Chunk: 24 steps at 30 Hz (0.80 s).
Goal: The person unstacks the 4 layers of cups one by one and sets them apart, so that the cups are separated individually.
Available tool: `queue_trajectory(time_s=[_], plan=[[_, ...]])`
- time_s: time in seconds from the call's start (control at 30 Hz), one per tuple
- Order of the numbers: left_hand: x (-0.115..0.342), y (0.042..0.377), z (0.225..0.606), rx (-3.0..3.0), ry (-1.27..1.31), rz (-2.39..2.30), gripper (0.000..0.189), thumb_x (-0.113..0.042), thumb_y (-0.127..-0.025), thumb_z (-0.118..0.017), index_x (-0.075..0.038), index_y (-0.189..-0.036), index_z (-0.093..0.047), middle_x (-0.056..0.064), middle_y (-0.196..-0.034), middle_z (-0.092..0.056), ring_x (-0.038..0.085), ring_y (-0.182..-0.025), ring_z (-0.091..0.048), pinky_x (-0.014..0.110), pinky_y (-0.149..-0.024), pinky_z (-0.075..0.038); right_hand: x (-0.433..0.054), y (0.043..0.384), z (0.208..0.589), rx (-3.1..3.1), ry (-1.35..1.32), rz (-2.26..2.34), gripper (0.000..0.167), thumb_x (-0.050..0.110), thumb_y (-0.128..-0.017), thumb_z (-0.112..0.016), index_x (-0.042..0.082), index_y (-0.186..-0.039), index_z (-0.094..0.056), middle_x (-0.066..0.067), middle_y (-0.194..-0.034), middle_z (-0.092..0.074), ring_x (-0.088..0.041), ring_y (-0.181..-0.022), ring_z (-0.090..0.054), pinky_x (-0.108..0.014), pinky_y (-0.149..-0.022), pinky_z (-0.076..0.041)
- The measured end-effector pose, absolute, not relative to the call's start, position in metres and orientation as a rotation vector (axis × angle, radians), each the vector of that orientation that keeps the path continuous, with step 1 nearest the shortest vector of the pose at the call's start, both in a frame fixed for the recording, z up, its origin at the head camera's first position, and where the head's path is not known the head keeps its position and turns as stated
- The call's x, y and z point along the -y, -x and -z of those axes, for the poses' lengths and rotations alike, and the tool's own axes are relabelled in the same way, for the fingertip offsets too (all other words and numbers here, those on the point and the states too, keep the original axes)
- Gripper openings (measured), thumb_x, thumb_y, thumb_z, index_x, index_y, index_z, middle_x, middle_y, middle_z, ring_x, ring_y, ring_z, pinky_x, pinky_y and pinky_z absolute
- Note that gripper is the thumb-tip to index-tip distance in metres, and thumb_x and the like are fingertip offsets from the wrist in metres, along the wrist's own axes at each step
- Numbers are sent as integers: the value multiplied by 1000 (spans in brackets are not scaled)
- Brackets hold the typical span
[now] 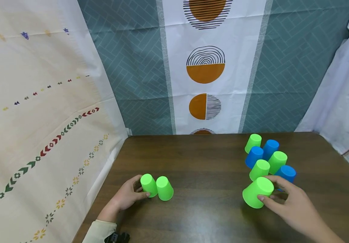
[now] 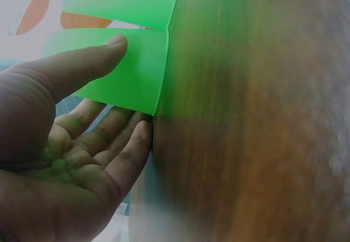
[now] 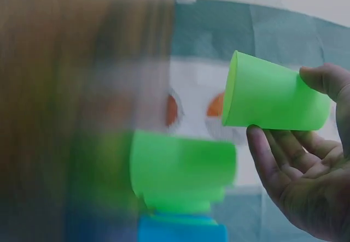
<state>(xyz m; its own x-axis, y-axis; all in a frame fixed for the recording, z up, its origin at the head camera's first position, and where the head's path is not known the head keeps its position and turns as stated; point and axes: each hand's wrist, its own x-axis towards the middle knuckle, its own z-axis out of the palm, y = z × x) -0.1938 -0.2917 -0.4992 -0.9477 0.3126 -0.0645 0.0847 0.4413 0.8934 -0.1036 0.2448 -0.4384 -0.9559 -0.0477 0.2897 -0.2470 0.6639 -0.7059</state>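
Observation:
Two green cups stand upside down side by side on the left half of the table. My left hand [image 1: 128, 194] holds the nearer-left green cup [image 1: 148, 185], its thumb on the near side and its fingers round the far side. The other green cup [image 1: 164, 189] stands just right of it. On the right, my right hand [image 1: 292, 204] grips another upside-down green cup [image 1: 257, 193] between thumb and fingers. In the right wrist view, that held cup [image 3: 273, 94] is lifted clear of the table, apart from a standing green cup [image 3: 186, 160].
Beyond my right hand stands a cluster of upside-down cups: green cups [image 1: 259, 169] and blue cups [image 1: 254, 157], close together. The brown wooden table [image 1: 204, 162] ends at a teal and white patterned cloth [image 1: 216, 101]. A cream cloth [image 1: 56, 111] hangs on the left.

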Motion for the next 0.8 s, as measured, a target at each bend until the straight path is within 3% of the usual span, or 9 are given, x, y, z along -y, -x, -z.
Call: queue_trajectory(time_s=[0.2,0.43,0.53,0.67,0.8], plan=[[292,194,500,-2463,-356,-1527,56,-10,-87,-87,-4,-135,-58,14,-140,-59,40,-142,-49,45,-114,-46,-281,97,432,2615,-68,-1104,51,29,-89,-87,22,-134,-64,18,-109,-69,2,-84,-67,-17,-65,-54],[293,192,497,-2462,-368,-1525,57,-11,-88,-86,-2,-137,-57,17,-141,-58,43,-141,-49,50,-115,-44,-312,96,437,2613,68,-1057,50,33,-92,-84,14,-133,-63,31,-103,-63,9,-80,-64,-21,-57,-52],[293,191,495,-2462,-379,-1526,58,-10,-89,-85,0,-138,-56,18,-142,-58,44,-141,-49,52,-115,-44,-320,97,441,2623,123,-1023,53,34,-92,-84,10,-134,-62,17,-106,-68,10,-75,-62,-23,-54,-51],[292,191,496,-2456,-360,-1533,58,-9,-88,-85,-1,-138,-56,17,-142,-58,42,-141,-49,49,-116,-44,-328,100,448,2668,167,-994,59,37,-93,-82,5,-136,-59,-15,-115,-70,12,-72,-59,-25,-52,-49],[292,192,498,-2460,-354,-1524,57,-9,-88,-86,-3,-137,-57,16,-141,-59,42,-142,-49,48,-116,-44,-337,103,455,2731,179,-985,62,40,-94,-80,2,-138,-57,-28,-119,-68,12,-71,-58,-27,-53,-49]])
